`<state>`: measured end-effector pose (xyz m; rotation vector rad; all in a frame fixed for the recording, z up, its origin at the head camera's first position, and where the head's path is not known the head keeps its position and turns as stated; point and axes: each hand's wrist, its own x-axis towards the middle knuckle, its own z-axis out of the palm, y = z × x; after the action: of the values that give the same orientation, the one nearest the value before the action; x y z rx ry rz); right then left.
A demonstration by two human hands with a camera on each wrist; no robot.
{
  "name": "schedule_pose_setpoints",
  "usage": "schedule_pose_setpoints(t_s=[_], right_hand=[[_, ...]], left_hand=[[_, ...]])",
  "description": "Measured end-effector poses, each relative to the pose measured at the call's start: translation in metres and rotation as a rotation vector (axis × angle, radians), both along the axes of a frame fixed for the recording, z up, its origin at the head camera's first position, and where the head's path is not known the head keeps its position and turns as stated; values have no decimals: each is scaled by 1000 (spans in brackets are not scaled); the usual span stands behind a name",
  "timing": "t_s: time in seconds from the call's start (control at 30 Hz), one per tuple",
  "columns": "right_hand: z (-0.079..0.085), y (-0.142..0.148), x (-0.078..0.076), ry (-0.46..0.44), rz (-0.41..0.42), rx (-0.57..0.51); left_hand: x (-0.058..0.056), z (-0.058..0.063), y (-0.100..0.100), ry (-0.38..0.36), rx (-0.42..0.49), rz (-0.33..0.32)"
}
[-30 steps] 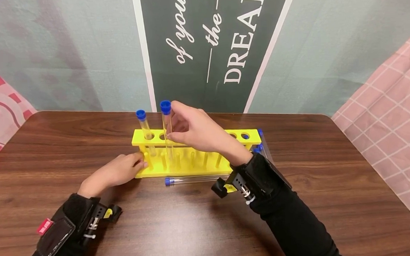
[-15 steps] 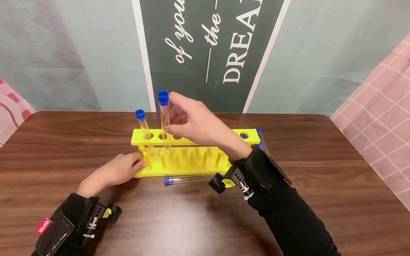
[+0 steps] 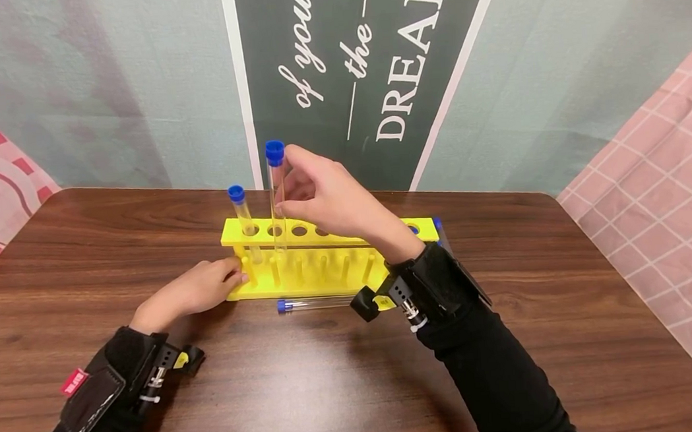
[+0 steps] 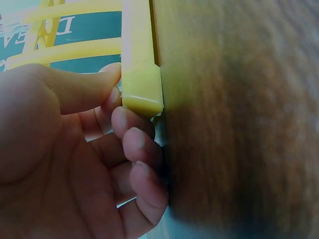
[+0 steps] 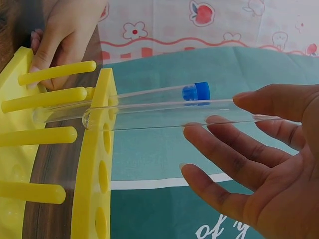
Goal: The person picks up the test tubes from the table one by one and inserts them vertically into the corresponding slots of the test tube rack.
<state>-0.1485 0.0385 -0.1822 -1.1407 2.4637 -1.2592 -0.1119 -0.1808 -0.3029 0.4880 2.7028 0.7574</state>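
Observation:
My right hand [image 3: 336,200] pinches a clear test tube [image 5: 164,114] with a blue cap [image 3: 275,152] between thumb and fingers. The tube stands upright over the second hole from the left of a yellow test tube rack [image 3: 329,237]. Its rounded bottom end overlaps the rack's top plate [image 5: 94,164] in the right wrist view. A second capped test tube [image 3: 242,212] leans slightly in the leftmost hole. My left hand [image 3: 204,286] holds the left end of the rack's base [image 4: 142,94], thumb on one side and fingertips curled at the edge.
Another blue-capped test tube [image 3: 315,303] lies on the brown wooden table [image 3: 285,385] along the rack's front. More blue-capped tubes [image 3: 440,227] lie at the rack's right end, partly hidden by my right forearm. A printed cloth [image 3: 183,87] hangs behind the table.
My right hand has moved up, raising the test tube higher through the rack's second hole. The left hand stays on the rack's base, and the leftmost tube has not moved.

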Motion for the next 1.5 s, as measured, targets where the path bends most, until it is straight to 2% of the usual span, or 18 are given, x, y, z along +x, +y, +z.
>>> schedule_pose_setpoints(t_s=[0.2,0.47,0.73,1.5], right_hand=[[3,-2,-1,-34,-15,-1],[6,-5,-4,-15,-28,-15],[8,-6,-8,-25,-75,-26],[5,-9,-16,-34,-77,2]], left_hand=[[1,0,0,2,-3,0],[1,-1,0,10,-3,-2],[1,-1,0,4,-3,0],[0,-1,-2,-6,-1,-2]])
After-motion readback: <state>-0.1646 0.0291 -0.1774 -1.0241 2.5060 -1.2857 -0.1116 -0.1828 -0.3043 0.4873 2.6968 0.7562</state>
